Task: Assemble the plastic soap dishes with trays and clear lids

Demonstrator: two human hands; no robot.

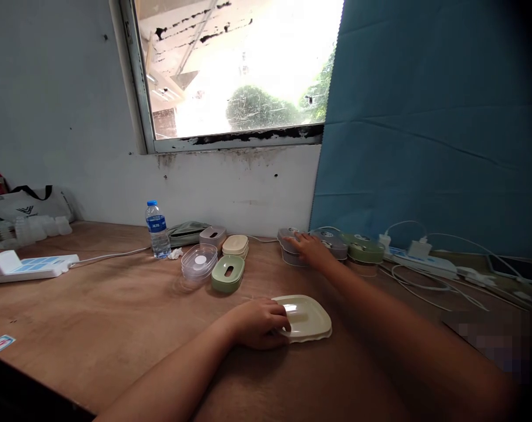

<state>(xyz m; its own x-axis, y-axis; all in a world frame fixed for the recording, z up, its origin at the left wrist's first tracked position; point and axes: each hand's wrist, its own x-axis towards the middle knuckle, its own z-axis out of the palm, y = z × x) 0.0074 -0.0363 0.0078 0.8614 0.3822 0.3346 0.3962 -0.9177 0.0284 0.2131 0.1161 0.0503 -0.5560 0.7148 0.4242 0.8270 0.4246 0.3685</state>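
Observation:
My left hand (263,322) is closed around the left edge of a cream plastic lid (307,316), which lies on the table in front of me. The lid is a rounded oblong with a wavy lower edge. Farther off, my right hand (309,247) reaches out with its fingers stretched over a grey lidded container (292,256), touching or just above its top. Beside that container stand another greyish one (334,243) and a green one (363,249). My right forearm passes behind the cream lid's right side.
Left of centre are clear round-cornered lids (199,261), a green slotted piece (228,274), cream pieces (235,245) and a mauve slotted one (212,235). A water bottle (157,231) stands behind them. Power strips (35,266) (424,262) with cables lie at both sides.

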